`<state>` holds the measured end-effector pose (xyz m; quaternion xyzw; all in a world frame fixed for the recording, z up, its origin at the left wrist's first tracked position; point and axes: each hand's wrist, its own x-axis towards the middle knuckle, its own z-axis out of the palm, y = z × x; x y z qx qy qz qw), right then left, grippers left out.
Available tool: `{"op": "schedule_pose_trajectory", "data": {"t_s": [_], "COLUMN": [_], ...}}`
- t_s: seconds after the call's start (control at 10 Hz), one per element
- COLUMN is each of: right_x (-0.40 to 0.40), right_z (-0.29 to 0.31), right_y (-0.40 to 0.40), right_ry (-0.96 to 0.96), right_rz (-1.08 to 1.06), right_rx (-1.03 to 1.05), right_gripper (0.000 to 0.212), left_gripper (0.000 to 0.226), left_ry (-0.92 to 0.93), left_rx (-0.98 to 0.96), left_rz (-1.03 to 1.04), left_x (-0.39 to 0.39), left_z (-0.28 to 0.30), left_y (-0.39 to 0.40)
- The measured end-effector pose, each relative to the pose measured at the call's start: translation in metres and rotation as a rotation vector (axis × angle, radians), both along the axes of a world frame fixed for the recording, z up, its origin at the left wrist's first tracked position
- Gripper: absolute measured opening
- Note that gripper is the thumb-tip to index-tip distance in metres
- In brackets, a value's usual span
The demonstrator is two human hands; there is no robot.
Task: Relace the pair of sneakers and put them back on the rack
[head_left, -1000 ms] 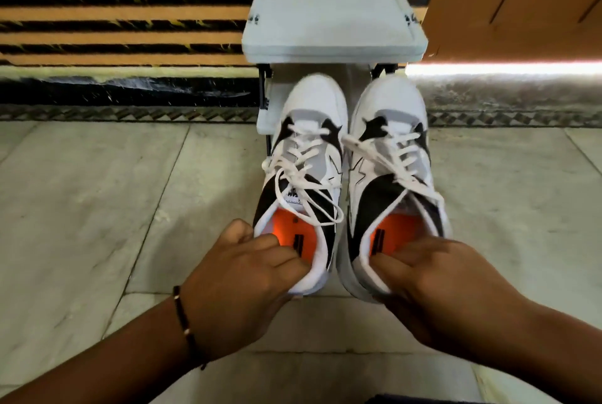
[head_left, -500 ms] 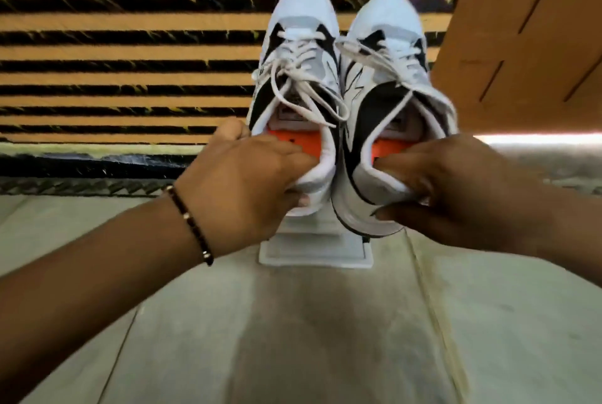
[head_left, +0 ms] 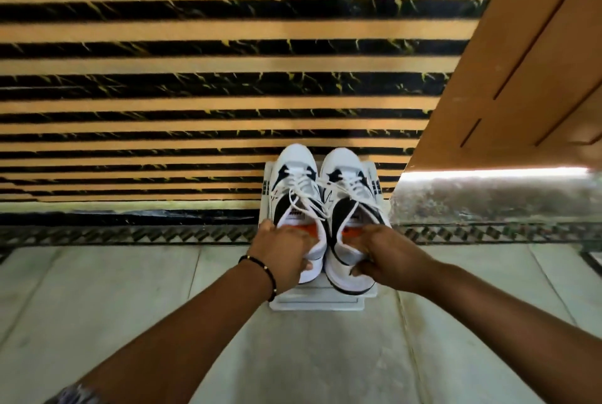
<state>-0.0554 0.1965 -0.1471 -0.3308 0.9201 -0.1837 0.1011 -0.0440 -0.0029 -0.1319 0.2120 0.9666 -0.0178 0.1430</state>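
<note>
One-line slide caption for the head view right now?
Left hand and right hand grip the heels of laced sneakers over a white rack.

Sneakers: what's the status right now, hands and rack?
Left hand grips left sneaker at heel; right hand grips right sneaker likewise. Both laced, side by side over white rack. Nothing blocking.

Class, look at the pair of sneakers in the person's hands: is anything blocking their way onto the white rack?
Nothing visible does. The left hand and right hand grip the heels of the sneakers directly above the white rack, whose visible edges hold nothing else. The surface under the sneakers is hidden.
</note>
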Motion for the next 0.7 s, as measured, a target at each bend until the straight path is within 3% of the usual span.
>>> {"op": "schedule_pose_trajectory", "data": {"t_s": [0.1,0.3,0.4,0.5,0.7], "right_x": [-0.011,-0.025,-0.008,0.022,0.097], "right_z": [0.003,0.004,0.021,0.067,0.215], "right_y": [-0.002,-0.010,-0.012,-0.013,-0.021], "right_ry": [-0.050,-0.177,-0.152,-0.102,-0.170], "right_rz": [-0.039,-0.115,-0.177,-0.334,-0.503], "right_rx": [0.022,0.196,0.236,0.132,-0.126], "right_gripper": [0.018,0.048,0.061,0.061,0.033], "left_gripper": [0.032,0.055,0.067,0.071,0.048], "left_ry": [-0.030,-0.114,-0.045,-0.027,-0.101], "left_rx": [-0.016,-0.073,-0.022,0.108,0.559], "left_rz": [0.015,0.056,0.173,0.253,0.422], "left_x": [-0.015,-0.021,0.000,0.026,0.093], "left_z": [0.005,0.002,0.010,0.050,0.192], "left_y": [0.001,0.006,0.005,0.008,0.020]}}
